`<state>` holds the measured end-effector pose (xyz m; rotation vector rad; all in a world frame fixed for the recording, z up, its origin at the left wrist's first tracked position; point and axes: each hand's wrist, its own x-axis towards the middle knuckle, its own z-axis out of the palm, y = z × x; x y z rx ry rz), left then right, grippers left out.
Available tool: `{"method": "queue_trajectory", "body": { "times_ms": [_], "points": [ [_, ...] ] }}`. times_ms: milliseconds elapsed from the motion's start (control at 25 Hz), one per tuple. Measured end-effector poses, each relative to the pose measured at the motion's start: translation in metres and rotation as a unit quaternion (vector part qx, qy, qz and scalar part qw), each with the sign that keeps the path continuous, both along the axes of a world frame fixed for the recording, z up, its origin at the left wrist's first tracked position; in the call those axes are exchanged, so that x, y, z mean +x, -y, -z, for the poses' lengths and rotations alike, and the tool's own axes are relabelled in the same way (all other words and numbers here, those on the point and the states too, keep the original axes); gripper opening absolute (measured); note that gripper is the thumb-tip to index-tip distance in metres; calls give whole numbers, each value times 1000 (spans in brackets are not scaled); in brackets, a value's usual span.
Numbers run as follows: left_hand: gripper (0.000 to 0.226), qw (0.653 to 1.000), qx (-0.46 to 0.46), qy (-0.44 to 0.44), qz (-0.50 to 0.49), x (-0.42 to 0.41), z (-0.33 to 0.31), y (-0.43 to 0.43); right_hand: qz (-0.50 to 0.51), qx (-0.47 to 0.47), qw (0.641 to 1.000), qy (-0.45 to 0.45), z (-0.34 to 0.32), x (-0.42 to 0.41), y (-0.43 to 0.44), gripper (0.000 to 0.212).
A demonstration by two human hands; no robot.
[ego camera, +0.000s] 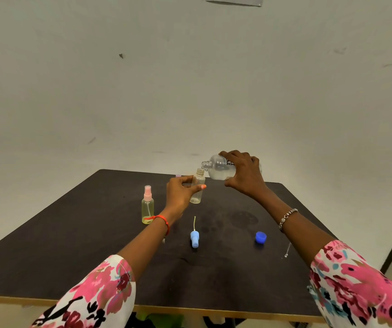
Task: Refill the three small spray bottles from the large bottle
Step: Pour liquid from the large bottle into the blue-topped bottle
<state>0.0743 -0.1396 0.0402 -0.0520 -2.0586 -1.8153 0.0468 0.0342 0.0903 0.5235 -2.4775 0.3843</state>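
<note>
Your left hand (180,192) pinches the uncapped small bottle (196,197) upright over the desk (72,245), steadying its neck under the spout. Your right hand (244,174) has its fingers (231,154) wrapped round the large bottle (218,168), tipped near level, mouth just over that neck; flow cannot be confirmed. The blue pump head (194,237) and blue cap (260,237) lie aside, out of the pour's way. The pink-topped bottle (147,207) stands capped.
</note>
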Motion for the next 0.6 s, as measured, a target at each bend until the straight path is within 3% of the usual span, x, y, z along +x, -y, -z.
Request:
{"method": "queue_trajectory", "body": {
  "times_ms": [600],
  "points": [
    [43, 1000, 17, -6, 5, 8, -18, -3, -1, 4, 1000, -3, -19, 5, 0, 74]
  ]
}}
